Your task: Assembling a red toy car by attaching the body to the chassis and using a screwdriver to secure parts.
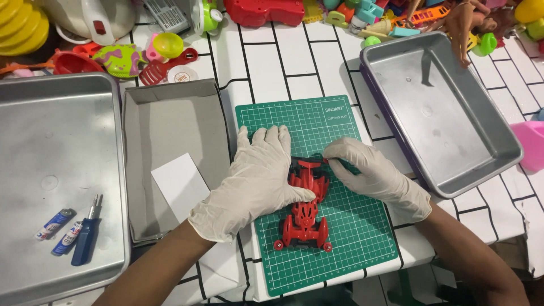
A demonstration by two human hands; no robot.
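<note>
A red toy racing car [305,209] lies on the green cutting mat [345,238] on the desk. The gloved left hand [255,181] rests flat on its side, fingers spread; the gloved right hand [371,173] pinches the car's front wing, grip pressed together.

Count, head view. One red plastic toy racing car [305,209], lying on one green gridded cutting mat [340,238]. Two hands in white disposable gloves: left hand [255,181], right hand [374,175]. Two shallow grey metal baking trays: one at left [34,124], one at right [453,124]. One open grey cardboard box [170,113] holding one white paper card [180,186]. In the left tray: two small blue-and-white cylindrical batteries [54,224], one blue-handled screwdriver [86,241]. Toys heaped along the far edge: too jumbled to count.
</note>
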